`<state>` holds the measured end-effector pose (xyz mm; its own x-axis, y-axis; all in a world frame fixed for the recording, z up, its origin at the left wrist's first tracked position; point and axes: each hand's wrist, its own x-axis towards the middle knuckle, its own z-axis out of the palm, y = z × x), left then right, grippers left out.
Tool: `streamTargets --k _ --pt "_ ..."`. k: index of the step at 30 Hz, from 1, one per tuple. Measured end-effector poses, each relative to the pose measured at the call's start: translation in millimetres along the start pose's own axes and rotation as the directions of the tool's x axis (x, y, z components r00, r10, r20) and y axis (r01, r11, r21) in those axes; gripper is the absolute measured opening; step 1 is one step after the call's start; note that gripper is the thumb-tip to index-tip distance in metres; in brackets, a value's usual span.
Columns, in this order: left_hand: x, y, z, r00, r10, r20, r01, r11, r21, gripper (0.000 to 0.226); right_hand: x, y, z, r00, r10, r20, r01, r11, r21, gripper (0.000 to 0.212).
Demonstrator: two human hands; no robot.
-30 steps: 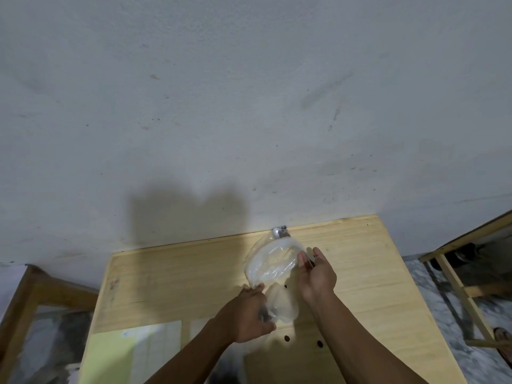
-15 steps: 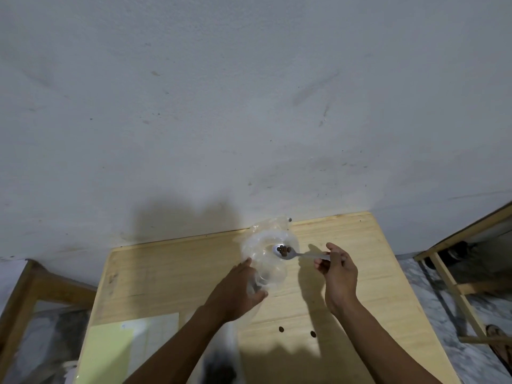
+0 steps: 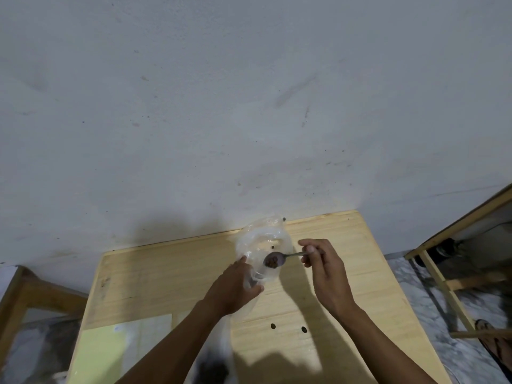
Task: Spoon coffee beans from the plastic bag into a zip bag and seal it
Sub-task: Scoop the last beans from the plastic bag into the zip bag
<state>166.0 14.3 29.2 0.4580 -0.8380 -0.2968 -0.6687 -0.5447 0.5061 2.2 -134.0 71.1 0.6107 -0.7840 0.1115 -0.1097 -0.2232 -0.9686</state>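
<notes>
My left hand (image 3: 235, 286) grips the lower part of a clear zip bag (image 3: 261, 239) and holds it up over the wooden table (image 3: 166, 273), its mouth gaping toward me. My right hand (image 3: 322, 268) pinches the handle of a metal spoon (image 3: 274, 260). The spoon's bowl carries a few brown coffee beans and hovers at the bag's mouth. A blurred clear plastic bag with dark beans (image 3: 212, 367) lies at the near table edge under my left forearm.
Two loose beans (image 3: 288, 327) lie on the table in front of me, one more (image 3: 283, 218) by the far edge. A pale yellow sheet (image 3: 97, 353) covers the near left. Wooden frames stand left (image 3: 16, 297) and right (image 3: 443, 273). A grey wall rises behind.
My right hand let go of the zip bag and now holds a spoon loaded with beans. Spoon and hand have come slightly lower and closer to the bag's mouth. My left hand keeps hold of the bag.
</notes>
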Motion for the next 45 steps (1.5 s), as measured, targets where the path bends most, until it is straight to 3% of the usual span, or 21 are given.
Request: streamTargets --k 2,4,8,11,15,23,26,29,32,37,40,45 --pt "-0.3 -0.6 1.5 1.0 0.005 0.002 -0.005 1.0 -0.001 0.035 -2.8 -0.9 0.0 0.992 -0.099 0.079 0.103 0.994 -0.043 0.026" --pt "-1.1 -1.5 2.3 1.0 0.004 0.003 -0.004 1.0 -0.004 0.032 -3.3 -2.8 -1.7 0.994 -0.108 0.036 0.109 0.994 -0.016 0.026" --pt "-4.0 -3.3 3.4 1.0 0.011 0.002 -0.011 1.0 -0.006 0.031 1.2 2.5 -5.7 0.969 0.128 -0.211 -0.104 0.987 0.12 0.026" --pt "-5.6 -7.4 7.3 0.999 0.033 0.025 -0.033 0.999 -0.018 0.043 10.1 21.4 0.4 0.874 0.384 -0.298 -0.325 0.918 0.227 0.028" --pt "-7.4 -10.6 11.0 0.996 0.023 0.087 -0.022 1.0 -0.013 0.053 21.7 43.0 20.7 0.706 0.649 -0.285 -0.553 0.756 0.351 0.031" --pt "-10.4 -16.8 18.0 0.975 0.051 0.217 -0.055 0.998 0.015 0.031 45.0 54.6 51.8 0.419 0.89 -0.179 -0.703 0.442 0.558 0.028" --pt "-11.3 -19.6 20.1 0.966 0.049 0.255 -0.04 0.998 -0.041 0.035 48.2 56.4 60.7 0.42 0.899 -0.128 -0.682 0.405 0.608 0.033" --pt "-9.1 -23.0 20.5 0.965 0.032 0.26 -0.022 0.999 -0.041 0.041 48.8 51.7 70.6 0.4 0.897 -0.19 -0.609 0.415 0.676 0.033" --pt "-8.7 -27.1 19.9 0.966 0.046 0.253 -0.041 0.999 -0.027 0.041 50.2 46.8 79.2 0.45 0.861 -0.235 -0.542 0.473 0.695 0.031" --pt "-10.8 -32.7 21.0 0.972 0.068 0.226 -0.069 0.998 -0.004 0.037 54.0 46.6 79.8 0.439 0.87 -0.223 -0.469 0.433 0.77 0.031" --pt "-11.0 -36.9 21.0 0.97 0.058 0.238 -0.061 0.998 0.004 0.046 52.4 45.7 75.7 0.495 0.852 -0.168 -0.449 0.417 0.79 0.03" --pt "-13.3 -11.3 -4.0 0.981 0.041 0.19 -0.037 0.999 -0.025 0.034 45.1 48.5 65.6 0.582 0.808 -0.096 -0.498 0.447 0.743 0.029"
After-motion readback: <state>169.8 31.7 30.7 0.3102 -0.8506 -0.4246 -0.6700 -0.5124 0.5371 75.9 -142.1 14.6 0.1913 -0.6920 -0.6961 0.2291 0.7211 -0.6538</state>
